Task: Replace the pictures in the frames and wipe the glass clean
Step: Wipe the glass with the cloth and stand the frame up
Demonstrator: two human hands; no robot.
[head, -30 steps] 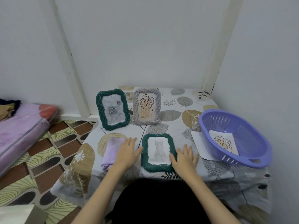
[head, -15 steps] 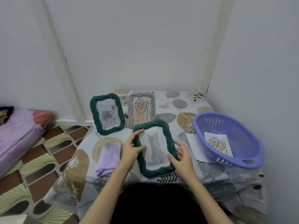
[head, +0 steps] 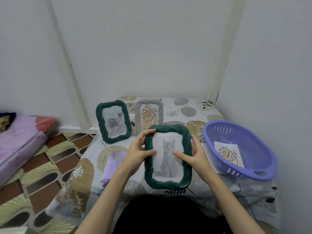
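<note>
Head view, held frame: a green rope-edged frame with a grey kitten picture (head: 168,157) is lifted off the table, tilted up toward the person.
Left hand: the left hand (head: 137,153) clasps the frame's left edge, thumb on the glass side, fingers curled over the upper corner.
Right hand: the right hand (head: 194,155) clasps the right edge, thumb lying across the glass.
Progress: early, by my reading; the kitten picture sits in place, the back is unseen, and no wiping is under way.
Left to do: the green frame with a rose picture (head: 113,121) and the grey frame with a leaf drawing (head: 149,114) stand propped behind, apparently unopened.
Supplies: a folded lilac cloth (head: 114,163) lies just left of the held frame; a purple basket (head: 263,159) to the right holds a loose leaf print (head: 228,153).
Obstacles: nothing blocks the hands; the standing frames are close behind and could be knocked.
Surroundings: leaf-patterned tablecloth (head: 79,183), a white wall behind.
</note>
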